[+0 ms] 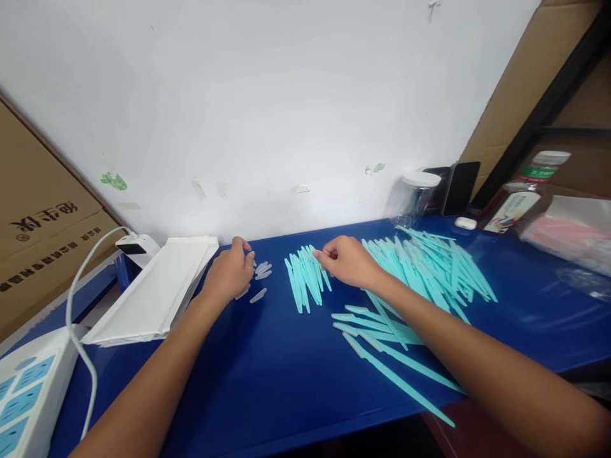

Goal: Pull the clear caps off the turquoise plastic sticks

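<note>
My left hand [231,270] is closed, with fingers curled and thumb near the index finger, above several small clear plastic blade covers [262,271] on the blue table. Whatever it may pinch is hidden. My right hand [351,261] is also closed, its thumb and fingertips together at the right edge of a small bunch of turquoise eyebrow razors [305,277]. I cannot make out what lies in that pinch. Beneath and beyond my right wrist spreads a larger heap of the same razors [429,264]. Several loose razors [401,375] fan toward the front edge.
White padded envelopes [157,286] lie left of my left arm, near a power strip [33,388] and a white cable [71,305]. A clear jar [413,200], phone [461,187], earbud case [465,222] and bottle [520,194] stand at the back right. A white wall [286,114] closes the far side.
</note>
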Action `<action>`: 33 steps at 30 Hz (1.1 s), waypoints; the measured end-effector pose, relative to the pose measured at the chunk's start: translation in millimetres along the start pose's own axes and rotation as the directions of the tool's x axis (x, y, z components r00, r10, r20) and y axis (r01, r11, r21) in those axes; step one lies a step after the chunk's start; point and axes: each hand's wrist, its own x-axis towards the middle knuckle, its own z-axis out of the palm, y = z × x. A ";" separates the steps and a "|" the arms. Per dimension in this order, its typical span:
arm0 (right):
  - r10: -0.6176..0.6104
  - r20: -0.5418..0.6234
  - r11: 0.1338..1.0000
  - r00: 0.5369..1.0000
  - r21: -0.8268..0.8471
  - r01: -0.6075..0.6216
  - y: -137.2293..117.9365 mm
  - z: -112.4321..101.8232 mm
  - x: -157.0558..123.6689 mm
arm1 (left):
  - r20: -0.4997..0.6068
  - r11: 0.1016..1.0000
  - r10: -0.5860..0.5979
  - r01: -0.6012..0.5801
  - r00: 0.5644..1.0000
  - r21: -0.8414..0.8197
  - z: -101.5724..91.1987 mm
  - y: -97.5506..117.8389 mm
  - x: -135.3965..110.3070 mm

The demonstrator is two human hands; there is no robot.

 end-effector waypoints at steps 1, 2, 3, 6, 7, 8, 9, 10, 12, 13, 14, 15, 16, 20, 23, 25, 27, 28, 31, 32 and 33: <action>0.000 -0.003 1.000 1.000 0.001 0.000 0.2 0.3 0.2 | -0.005 1.000 -0.006 0.006 1.000 0.010 -0.6 0.1 0.0; -0.003 -0.006 1.000 1.000 0.001 0.003 0.4 0.5 0.3 | -0.009 1.000 -0.010 0.010 1.000 0.016 -1.1 -0.1 0.1; -0.007 -0.008 1.000 1.000 0.000 0.007 0.4 0.6 0.4 | -0.012 1.000 -0.010 0.011 1.000 0.018 -1.5 -0.7 0.2; -0.018 -0.009 1.000 1.000 -0.006 0.018 0.5 0.4 0.5 | -0.017 1.000 0.005 -0.005 1.000 0.028 -1.6 -3.6 0.9; -0.019 -0.009 1.000 1.000 -0.008 0.019 0.6 0.2 0.5 | -0.022 0.999 0.009 -0.008 1.000 0.041 -1.4 -4.4 1.1; -0.017 -0.010 1.000 1.000 -0.009 0.017 0.7 -0.1 0.6 | -0.027 0.998 0.012 -0.010 1.000 0.054 -1.4 -4.6 1.3; -0.014 -0.011 1.000 1.000 -0.010 0.014 0.8 -0.4 0.6 | -0.029 0.998 0.011 -0.009 1.000 0.064 -1.6 -4.4 1.3; -0.012 -0.011 1.000 1.000 -0.009 0.011 1.0 -0.7 0.7 | -0.031 0.998 0.007 -0.005 1.000 0.070 -2.1 -3.6 1.2; -0.005 -0.013 1.000 1.000 -0.003 0.005 1.6 -1.1 1.0 | -0.031 0.998 -0.006 0.008 0.999 0.066 -3.9 -1.0 0.6; -0.002 -0.014 1.000 1.000 0.000 0.002 2.0 -1.2 1.2 | -0.035 0.998 -0.013 0.016 0.999 0.062 -5.1 0.5 0.1; -0.001 -0.014 1.000 1.000 0.003 0.001 2.5 -1.2 1.4 | -0.046 0.998 -0.025 0.027 0.999 0.060 -6.3 1.6 -0.5; -0.001 -0.014 1.000 1.000 0.006 0.001 3.1 -1.1 1.6 | -0.059 0.998 -0.040 0.043 0.997 0.053 -7.4 2.2 -1.0; -0.002 -0.013 1.000 1.000 0.009 0.002 3.6 -1.0 1.8 | -0.069 0.998 -0.058 0.060 0.996 0.035 -8.1 2.2 -1.5; -0.017 -0.008 0.999 1.000 0.035 0.017 4.7 -0.8 2.4 | -0.020 0.975 -0.131 0.125 0.991 -0.186 -7.0 -2.8 -2.0; -0.015 -0.009 0.999 1.000 0.047 0.015 3.9 -1.0 2.3 | -0.005 0.934 -0.129 0.120 0.992 -0.336 -3.6 -6.8 -1.0; -0.009 -0.012 0.999 1.000 0.050 0.009 3.2 -1.2 2.2 | -0.034 0.922 -0.105 0.085 0.994 -0.377 -2.0 -8.0 -0.1; -0.006 -0.013 0.999 1.000 0.051 0.006 2.8 -1.2 2.1 | -0.067 0.914 -0.089 0.055 0.994 -0.403 -2.0 -8.2 1.1; -0.007 -0.015 0.999 1.000 0.048 0.008 2.8 -1.1 2.1 | -0.091 0.912 -0.085 0.040 0.992 -0.409 -2.6 -8.1 1.8; -0.017 -0.027 1.000 0.999 0.024 0.017 3.0 -0.3 2.1 | -0.223 0.947 -0.060 -0.016 0.973 -0.321 -5.6 -7.9 4.5; -0.021 -0.031 1.000 0.999 0.016 0.021 3.0 0.1 2.1 | -0.282 0.967 -0.040 -0.035 0.959 -0.253 -6.3 -8.0 5.3; -0.024 -0.034 1.000 0.999 0.009 0.024 3.0 0.5 2.1 | -0.332 0.983 -0.013 -0.049 0.943 -0.177 -6.4 -8.4 6.0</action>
